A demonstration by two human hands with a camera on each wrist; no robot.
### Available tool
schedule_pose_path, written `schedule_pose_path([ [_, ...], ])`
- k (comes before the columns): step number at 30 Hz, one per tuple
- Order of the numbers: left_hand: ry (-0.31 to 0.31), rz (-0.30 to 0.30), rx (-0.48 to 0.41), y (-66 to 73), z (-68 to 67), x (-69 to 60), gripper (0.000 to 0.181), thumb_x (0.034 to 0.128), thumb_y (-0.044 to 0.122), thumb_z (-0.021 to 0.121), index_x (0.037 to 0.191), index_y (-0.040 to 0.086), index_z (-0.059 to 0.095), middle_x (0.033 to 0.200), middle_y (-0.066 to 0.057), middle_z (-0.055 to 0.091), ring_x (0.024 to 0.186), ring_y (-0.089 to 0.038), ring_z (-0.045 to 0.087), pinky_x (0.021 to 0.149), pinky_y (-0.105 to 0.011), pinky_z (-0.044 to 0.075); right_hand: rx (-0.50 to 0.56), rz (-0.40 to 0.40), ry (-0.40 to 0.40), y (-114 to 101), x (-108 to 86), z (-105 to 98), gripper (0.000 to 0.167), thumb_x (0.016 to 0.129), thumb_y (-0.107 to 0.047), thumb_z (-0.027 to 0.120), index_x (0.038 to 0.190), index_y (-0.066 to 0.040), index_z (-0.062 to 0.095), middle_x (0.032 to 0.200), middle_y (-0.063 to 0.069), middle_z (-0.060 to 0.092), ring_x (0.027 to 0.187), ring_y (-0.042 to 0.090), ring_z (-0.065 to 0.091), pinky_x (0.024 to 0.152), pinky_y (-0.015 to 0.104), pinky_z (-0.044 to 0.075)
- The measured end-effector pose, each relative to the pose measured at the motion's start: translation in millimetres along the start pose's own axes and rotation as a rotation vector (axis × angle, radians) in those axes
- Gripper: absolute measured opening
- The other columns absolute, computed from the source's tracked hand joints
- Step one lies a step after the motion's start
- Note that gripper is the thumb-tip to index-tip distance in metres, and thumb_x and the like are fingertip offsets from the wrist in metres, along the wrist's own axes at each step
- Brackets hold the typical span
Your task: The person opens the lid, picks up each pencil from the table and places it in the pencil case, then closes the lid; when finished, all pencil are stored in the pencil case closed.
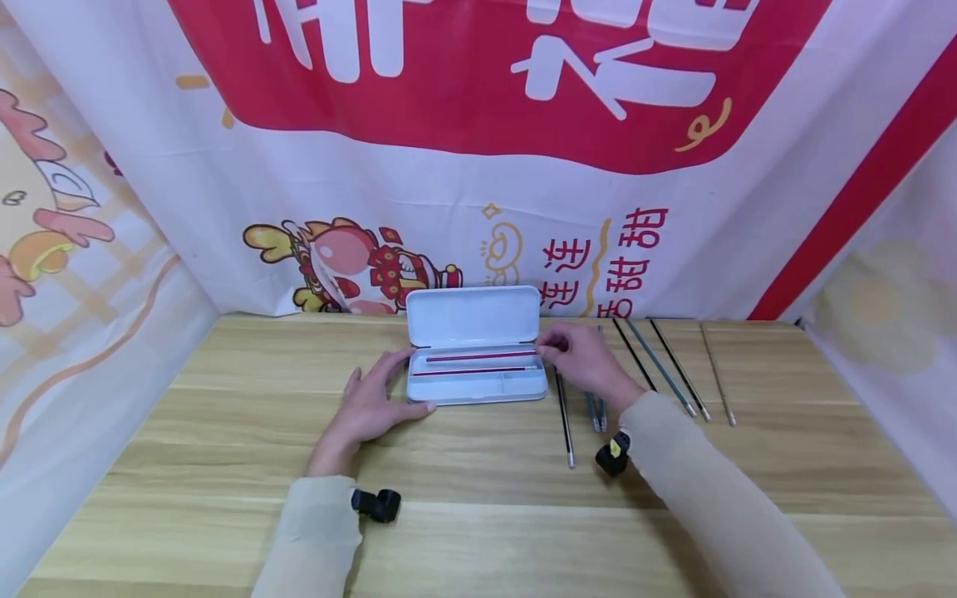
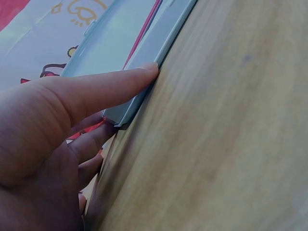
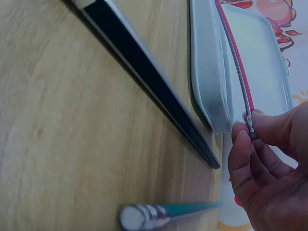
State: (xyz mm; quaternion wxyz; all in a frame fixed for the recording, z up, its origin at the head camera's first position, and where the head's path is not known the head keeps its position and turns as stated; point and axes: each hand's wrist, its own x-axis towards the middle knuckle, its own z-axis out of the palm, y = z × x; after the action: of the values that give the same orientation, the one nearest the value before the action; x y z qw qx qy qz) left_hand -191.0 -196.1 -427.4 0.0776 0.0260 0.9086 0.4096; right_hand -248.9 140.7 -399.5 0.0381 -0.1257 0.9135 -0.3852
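A pale blue pencil case stands with its lid raised at the back of the table. My left hand holds its left end, the thumb on the front edge and the fingers around the side. One red pencil lies lengthwise inside. Behind it, a second red pencil runs over the tray, its eraser end pinched between the thumb and fingers of my right hand at the case's right end.
Right of the case lie a black pencil and blue-green pencils, partly under my right hand. Farther right are black pencils, a blue-green pencil and a brown pencil. A printed cloth hangs behind the table.
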Motion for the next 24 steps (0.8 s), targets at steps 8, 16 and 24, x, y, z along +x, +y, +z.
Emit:
schedule_pose_path([
  [8,0.005,-0.002,0.006,-0.1,-0.5,0.1,0.091,0.0894,0.036,0.088,0.166,0.022,0.041,0.177,-0.012,0.034,0.169,-0.042,0.009,0.135,-0.064,-0.015,-0.011,-0.008,-0.001,-5,4.5,6,0.009,0.105,-0.016,0.07,0.108,-0.013,0.078,0.103,0.006,0.075,0.094,0.021,0.066,0.08,0.033,0.057],
  [16,0.008,0.002,0.008,-0.7,-0.4,-0.1,0.091,0.0893,0.035,0.088,0.166,0.022,0.041,0.177,-0.012,0.034,0.169,-0.041,0.011,0.135,-0.063,-0.016,-0.016,-0.022,-0.015,-9,7.2,9,0.008,0.103,-0.015,0.072,0.107,-0.013,0.078,0.104,0.006,0.076,0.095,0.022,0.068,0.083,0.035,0.059],
  [24,0.005,0.0,-0.002,0.2,0.0,0.5,0.09,0.0896,0.036,0.088,0.166,0.023,0.041,0.177,-0.011,0.034,0.17,-0.041,0.009,0.135,-0.064,-0.016,-0.031,-0.05,0.001,-9,11.4,16,0.007,0.101,-0.012,0.074,0.104,-0.012,0.081,0.104,0.007,0.077,0.098,0.023,0.068,0.089,0.04,0.06],
])
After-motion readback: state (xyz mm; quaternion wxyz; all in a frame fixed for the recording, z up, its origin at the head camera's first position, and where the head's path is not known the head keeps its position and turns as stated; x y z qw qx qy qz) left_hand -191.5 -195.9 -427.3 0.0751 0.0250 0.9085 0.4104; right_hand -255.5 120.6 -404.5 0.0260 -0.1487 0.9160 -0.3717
